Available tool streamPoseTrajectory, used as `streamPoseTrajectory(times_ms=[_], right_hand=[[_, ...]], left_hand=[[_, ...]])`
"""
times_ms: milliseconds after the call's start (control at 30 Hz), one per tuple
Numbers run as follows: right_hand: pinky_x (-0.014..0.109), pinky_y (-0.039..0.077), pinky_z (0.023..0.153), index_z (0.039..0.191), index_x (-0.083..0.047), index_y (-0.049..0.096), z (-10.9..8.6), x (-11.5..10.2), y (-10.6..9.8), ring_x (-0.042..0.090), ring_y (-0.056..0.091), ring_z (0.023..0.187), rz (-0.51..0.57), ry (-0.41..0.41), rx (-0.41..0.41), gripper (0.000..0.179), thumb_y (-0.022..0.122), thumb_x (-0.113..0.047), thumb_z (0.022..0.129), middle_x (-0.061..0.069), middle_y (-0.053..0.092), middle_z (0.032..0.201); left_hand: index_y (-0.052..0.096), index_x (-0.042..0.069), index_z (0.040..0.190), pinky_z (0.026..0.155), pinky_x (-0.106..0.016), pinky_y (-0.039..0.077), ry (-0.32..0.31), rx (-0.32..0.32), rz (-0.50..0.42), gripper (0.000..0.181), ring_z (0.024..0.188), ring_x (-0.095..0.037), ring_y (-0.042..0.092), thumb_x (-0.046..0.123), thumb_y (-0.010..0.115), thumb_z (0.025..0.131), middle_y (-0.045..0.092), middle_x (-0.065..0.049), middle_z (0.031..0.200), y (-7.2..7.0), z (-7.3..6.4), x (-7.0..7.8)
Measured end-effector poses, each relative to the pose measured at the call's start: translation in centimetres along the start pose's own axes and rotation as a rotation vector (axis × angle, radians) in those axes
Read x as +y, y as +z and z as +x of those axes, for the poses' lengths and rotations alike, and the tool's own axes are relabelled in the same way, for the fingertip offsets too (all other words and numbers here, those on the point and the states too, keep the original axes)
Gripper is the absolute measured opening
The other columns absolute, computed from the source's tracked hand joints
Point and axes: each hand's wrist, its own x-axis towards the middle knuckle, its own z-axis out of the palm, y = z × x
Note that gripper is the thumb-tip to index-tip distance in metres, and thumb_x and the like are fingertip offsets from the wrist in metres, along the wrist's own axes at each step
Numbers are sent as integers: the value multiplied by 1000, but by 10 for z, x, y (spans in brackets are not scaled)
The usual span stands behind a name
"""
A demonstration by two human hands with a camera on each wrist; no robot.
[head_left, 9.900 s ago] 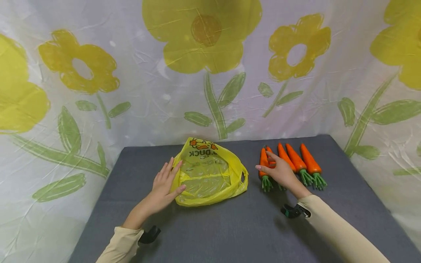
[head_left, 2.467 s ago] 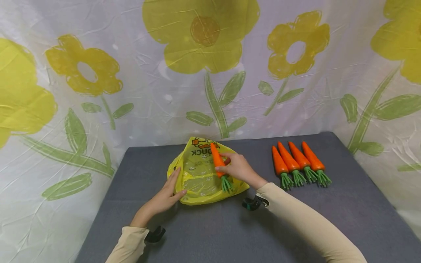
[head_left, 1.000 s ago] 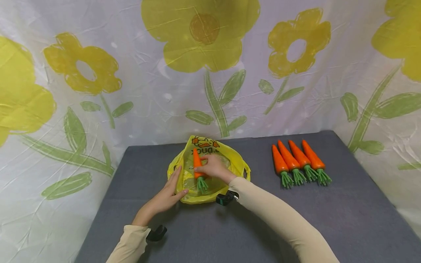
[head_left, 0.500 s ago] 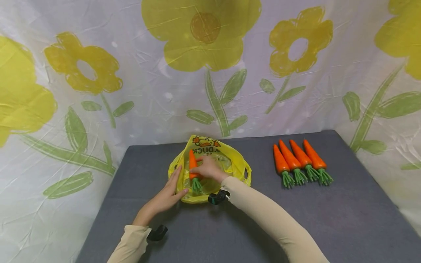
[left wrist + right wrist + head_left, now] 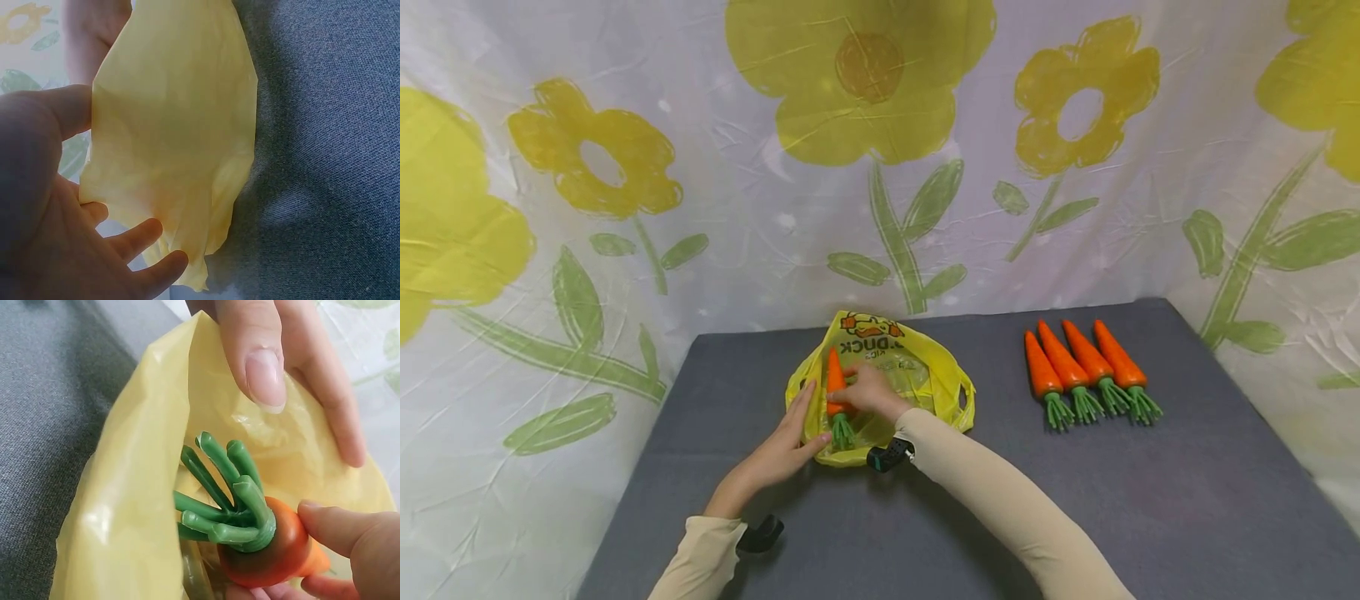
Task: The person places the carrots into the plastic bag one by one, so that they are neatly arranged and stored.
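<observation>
Both arms wear long sleeves of plain beige fabric. The left sleeve [image 5: 696, 557] ends at the wrist, with loose wrinkles gathered behind its cuff. The right sleeve [image 5: 992, 492] fits smoothly along the forearm and shows short creases farther up the arm. Left wrist unit [image 5: 762, 534]: black, compact, seated just beside the cuff; its fastening is hidden. Right wrist unit [image 5: 886, 457]: black, with a small green mark at one end and a bright detail near the cuff; finer details are too small to read. The left grip [image 5: 778, 454] and right grip [image 5: 868, 389] are bare hands.
</observation>
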Motion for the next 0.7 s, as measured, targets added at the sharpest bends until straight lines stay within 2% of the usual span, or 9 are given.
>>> streamPoseTrajectory(times_ms=[233, 500, 700], right_hand=[[28, 57, 70, 134, -3, 58, 1, 3, 1, 22, 67, 91, 7, -7, -5, 57, 77, -31, 87, 16, 66, 123], [35, 61, 66, 137, -3, 56, -1, 3, 3, 20, 68, 72, 98, 18, -46, 59, 78, -23, 86, 20, 66, 115], [34, 60, 64, 135, -2, 57, 0, 4, 6, 18, 66, 71, 110, 14, -50, 58, 78, -23, 85, 19, 66, 112]], left_hand=[[-10, 12, 160, 117, -69, 17, -3, -6, -3, 88, 153, -45, 0, 32, 54, 103, -12, -20, 166, 2, -1, 2], [-10, 12, 160, 117, -69, 16, -9, -7, 4, 88, 153, -45, 0, 33, 54, 103, -12, -21, 166, 1, 0, 1], [-9, 12, 160, 117, -68, 17, -4, -5, 3, 88, 153, -45, 2, 33, 54, 102, -11, -21, 166, 1, 0, 1]])
